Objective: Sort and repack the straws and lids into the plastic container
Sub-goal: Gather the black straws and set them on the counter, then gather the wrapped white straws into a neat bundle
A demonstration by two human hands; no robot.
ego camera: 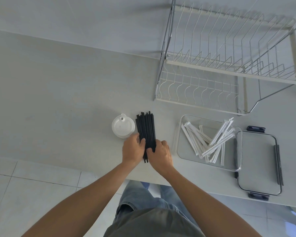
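Note:
A bundle of several black straws (146, 127) lies on the white counter, pointing away from me. My left hand (132, 149) grips its near end from the left, fingers curled over it. From the right, my right hand (161, 154) grips the same end. A stack of white cup lids (123, 126) stands just left of the bundle. To the right sits the clear plastic container (183, 151), holding several paper-wrapped white straws (212, 142). The straws' near tips are partly hidden between my hands.
The container's clear lid (258, 161) with dark clips lies flat at the right, near the counter's front edge. A white wire dish rack (212, 74) stands behind the container. The counter (67, 100) spreads to the left; tiled floor lies below its edge.

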